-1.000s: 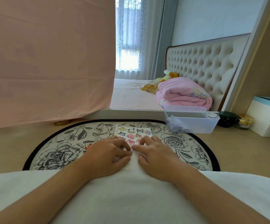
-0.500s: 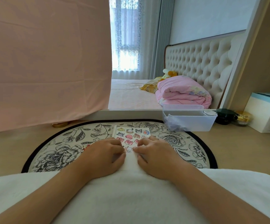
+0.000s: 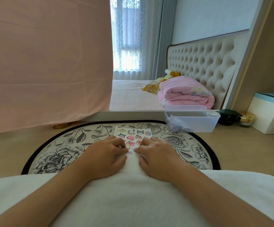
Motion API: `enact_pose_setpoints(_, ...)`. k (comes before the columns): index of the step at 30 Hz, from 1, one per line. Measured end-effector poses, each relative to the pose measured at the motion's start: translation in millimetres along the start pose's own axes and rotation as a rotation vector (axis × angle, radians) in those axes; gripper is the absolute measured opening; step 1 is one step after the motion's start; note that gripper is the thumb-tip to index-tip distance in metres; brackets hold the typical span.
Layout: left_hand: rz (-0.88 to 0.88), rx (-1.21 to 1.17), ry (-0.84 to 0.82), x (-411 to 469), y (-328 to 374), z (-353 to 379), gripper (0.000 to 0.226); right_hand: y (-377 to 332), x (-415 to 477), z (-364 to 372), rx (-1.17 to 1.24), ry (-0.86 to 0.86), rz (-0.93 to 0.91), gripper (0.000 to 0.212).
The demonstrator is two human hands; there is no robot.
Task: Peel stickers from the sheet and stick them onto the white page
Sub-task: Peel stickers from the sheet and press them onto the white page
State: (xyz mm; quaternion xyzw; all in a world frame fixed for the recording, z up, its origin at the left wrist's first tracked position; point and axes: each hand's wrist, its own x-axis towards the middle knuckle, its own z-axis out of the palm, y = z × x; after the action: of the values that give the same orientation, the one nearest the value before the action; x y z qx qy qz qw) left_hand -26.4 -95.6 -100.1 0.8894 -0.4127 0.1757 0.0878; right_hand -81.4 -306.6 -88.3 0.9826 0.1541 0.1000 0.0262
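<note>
Small white sticker (image 3: 130, 151) sits just at the near end of the sticker sheet (image 3: 133, 136); sheet lies flat mid floral mat (image 3: 59, 154). Left hand (image 3: 106, 154) and right hand (image 3: 157, 154) rest on the mat, fingers curled, tips meeting the sticker from either side. We cannot tell if either grip pinches it or only presses. White towel (image 3: 133, 202) overlaps the mat's near edge, under both wrists. Clear bin (image 3: 192, 122) at the mat's far right edge, on the surface (image 3: 239, 153)

No words or numbers can be read.
Small print on the white-and-blue box (image 3: 271, 119) is too blurred to make out.
</note>
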Motion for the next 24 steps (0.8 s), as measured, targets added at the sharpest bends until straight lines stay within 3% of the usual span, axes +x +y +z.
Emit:
enact_pose_setpoints(5,0.005,-0.08,0.069,-4,-1,1,0.037,0,0,0,0.03,-0.039,0.004,0.051)
enact_pose_setpoints(8,-0.001,-0.09,0.022,-4,-1,1,0.041,0,-1,-1,0.056,-0.053,-0.003,0.046)
enact_pose_setpoints(12,-0.024,-0.083,-0.038,-3,1,1,0.049,0,-1,-2,0.044,-0.036,-0.004,0.052)
enact_pose_setpoints(19,-0.054,-0.163,0.047,-3,4,-1,0.047,0,-6,-2,0.059,0.032,0.013,0.066)
enact_pose_setpoints(24,-0.175,-0.229,0.177,-6,-12,-11,0.046,2,-6,-9,0.12,0.063,0.048,0.043)
